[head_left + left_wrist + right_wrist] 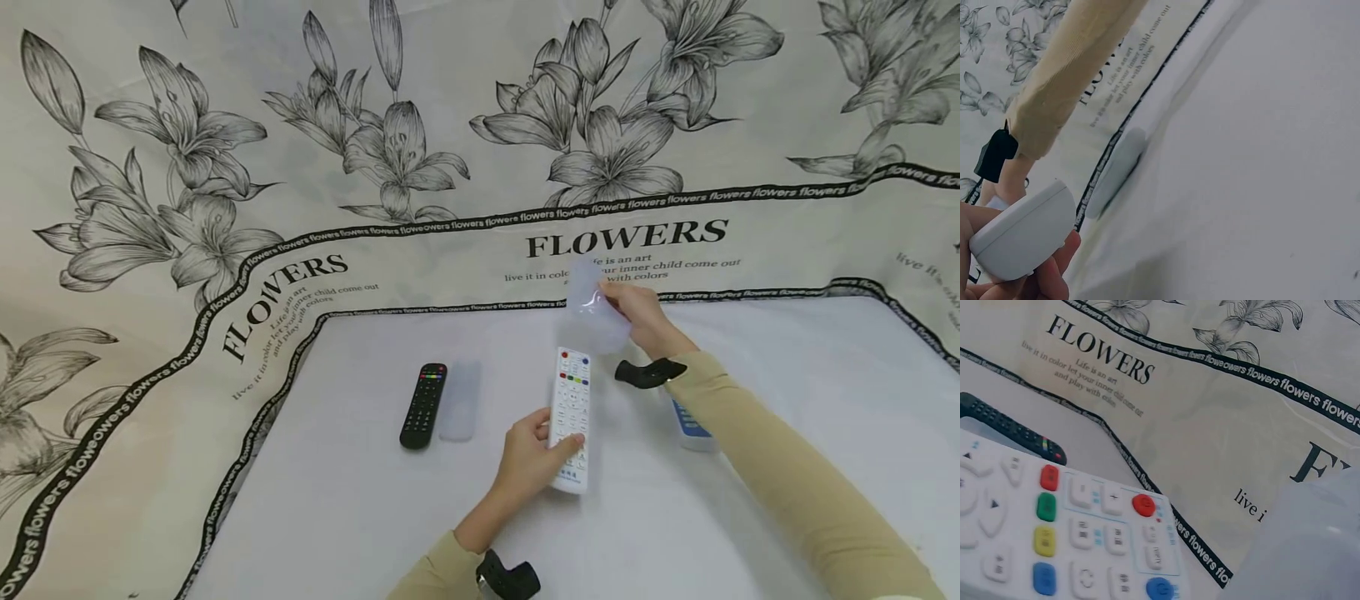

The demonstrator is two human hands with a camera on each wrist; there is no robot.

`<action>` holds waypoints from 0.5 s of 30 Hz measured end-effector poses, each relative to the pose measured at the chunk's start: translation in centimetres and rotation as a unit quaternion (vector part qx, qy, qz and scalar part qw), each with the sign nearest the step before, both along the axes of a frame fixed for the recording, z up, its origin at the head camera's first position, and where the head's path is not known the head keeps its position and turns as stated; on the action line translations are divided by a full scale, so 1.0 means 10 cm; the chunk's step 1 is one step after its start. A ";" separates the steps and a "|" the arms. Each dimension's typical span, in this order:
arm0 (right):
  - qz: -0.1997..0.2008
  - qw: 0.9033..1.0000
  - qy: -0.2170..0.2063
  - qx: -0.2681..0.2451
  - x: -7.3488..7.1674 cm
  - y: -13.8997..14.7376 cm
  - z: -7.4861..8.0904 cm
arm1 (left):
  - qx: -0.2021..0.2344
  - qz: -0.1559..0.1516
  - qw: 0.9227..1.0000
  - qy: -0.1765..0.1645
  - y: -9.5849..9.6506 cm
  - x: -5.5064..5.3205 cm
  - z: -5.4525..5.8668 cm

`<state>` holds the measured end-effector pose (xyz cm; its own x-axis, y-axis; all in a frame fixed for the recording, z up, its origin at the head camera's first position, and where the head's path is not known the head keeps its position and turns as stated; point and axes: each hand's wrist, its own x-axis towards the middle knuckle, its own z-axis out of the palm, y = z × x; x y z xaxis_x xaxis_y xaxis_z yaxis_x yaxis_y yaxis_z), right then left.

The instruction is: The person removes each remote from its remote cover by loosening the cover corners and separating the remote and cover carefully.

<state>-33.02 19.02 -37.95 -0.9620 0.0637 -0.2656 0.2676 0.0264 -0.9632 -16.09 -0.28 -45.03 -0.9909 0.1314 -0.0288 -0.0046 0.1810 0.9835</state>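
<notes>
My left hand [525, 460] grips the lower half of a white remote control [572, 400], its thumb across the button face. The remote stands tilted with its colored buttons up; its white bottom end [1029, 231] fills the corner of the left wrist view. Just beyond the remote's top end, my right hand [643, 318] pinches a thin translucent plastic sleeve [587, 302]. In the right wrist view the sleeve [1310, 550] hangs at the lower right, apart from the remote [1091, 550]. The right hand itself is out of that view.
A black remote [423, 407] lies on the white-covered table [337, 500] to the left, beside a flat translucent sleeve [461, 402]. Partly hidden under the right forearm is a blue-and-white object [693, 432]. A flower-printed cloth [420, 267] borders the table's far side.
</notes>
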 end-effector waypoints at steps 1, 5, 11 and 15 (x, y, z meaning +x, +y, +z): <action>-0.006 1.000 -0.005 -0.003 0.00 -0.05 -0.01 | -0.006 0.001 1.000 -0.001 -0.03 -0.03 0.02; -0.033 0.999 -0.017 -0.005 0.01 -0.14 -0.04 | -0.019 0.009 1.000 -0.012 -0.10 -0.12 0.04; -0.041 0.999 -0.012 -0.023 0.02 -0.16 -0.05 | -0.021 0.031 0.999 -0.014 -0.15 -0.20 0.02; -0.034 0.999 -0.010 -0.030 0.03 -0.18 -0.06 | -0.019 0.034 0.999 -0.013 -0.17 -0.23 0.00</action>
